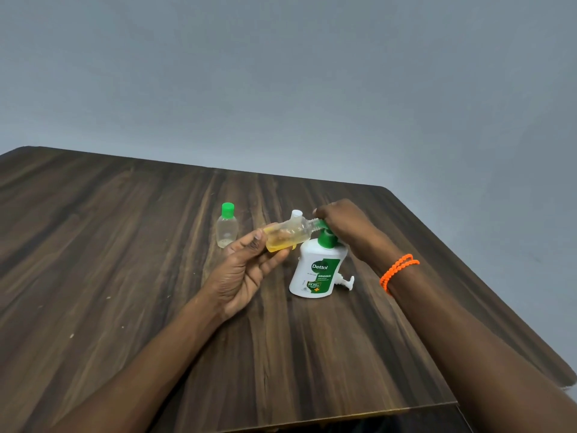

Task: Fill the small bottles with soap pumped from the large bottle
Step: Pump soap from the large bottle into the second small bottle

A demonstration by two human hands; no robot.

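While the left hand [246,270] holds a small clear bottle [288,234] on its side, thumb and fingers curled round its base end, the bottle's open neck points at the green pump [324,237] of the large white soap bottle [315,273]. Yellow soap lies pooled along the lower side of the held bottle. The right hand [343,226] sits over the pump head, its grip closed down on the green top, with the small bottle's neck right at the nozzle; the fingers hide the exact meeting point. The large bottle stands upright near the middle of the counter [125,276], toward the right edge. A second small bottle [227,226] with a green cap stands upright just left of the held one, toward the far edge, nearly empty. A white cap [296,214] shows just behind the held bottle. An orange bead bracelet [398,270] circles the right wrist.
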